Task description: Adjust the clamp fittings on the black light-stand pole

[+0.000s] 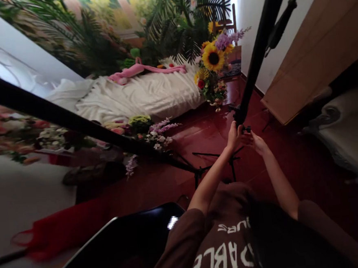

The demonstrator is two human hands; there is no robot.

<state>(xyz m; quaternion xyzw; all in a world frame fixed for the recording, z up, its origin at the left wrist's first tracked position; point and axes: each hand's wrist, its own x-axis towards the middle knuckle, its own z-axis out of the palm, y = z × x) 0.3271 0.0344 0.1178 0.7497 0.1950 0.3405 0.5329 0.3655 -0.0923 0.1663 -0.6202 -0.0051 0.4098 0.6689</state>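
Note:
A tall black stand pole (255,61) slants down in front of me to tripod legs (231,161) on the floor. My left hand (234,136) is closed around its lower part, just below a dark collar (239,114), with the thumb pointing up. A small black knob (247,129) sticks out to the right of the pole. Beside that knob is my right hand (259,143), its fingers loosely bent and apart; whether the fingertips touch the knob is hard to tell.
Another black pole (74,121) crosses the left side to its own base. A cream-draped bed (151,93) bears a pink plush toy (137,69). Sunflowers (213,58) stand at its right end. A dark glossy panel (133,235) is close at lower left; a wooden board (308,55) leans right.

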